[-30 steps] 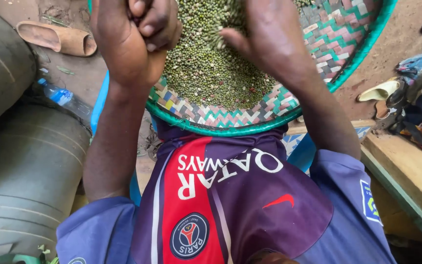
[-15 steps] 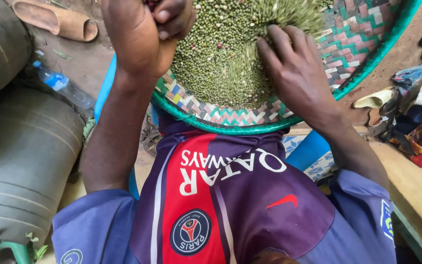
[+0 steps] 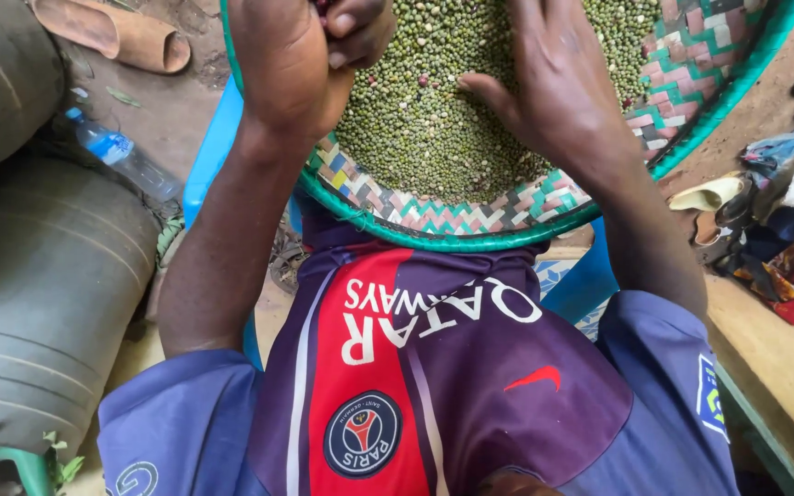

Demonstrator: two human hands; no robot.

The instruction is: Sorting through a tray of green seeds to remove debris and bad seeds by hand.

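Observation:
A round woven tray with a green rim and a zigzag pattern rests on my lap, filled with small green seeds. My left hand is closed into a fist at the tray's left rim, seemingly pinching a few small pieces between its fingers. My right hand lies flat with fingers spread on top of the seeds, thumb pointing left.
Grey drums lie at the left, with a plastic bottle and a brown sandal on the dirt floor. A blue plastic chair shows under me. A wooden bench and a pile of cloth are at the right.
My right hand dropped from a raised pinch to lie flat on the seeds and slid a little toward the tray's middle. The left fist stayed at the rim.

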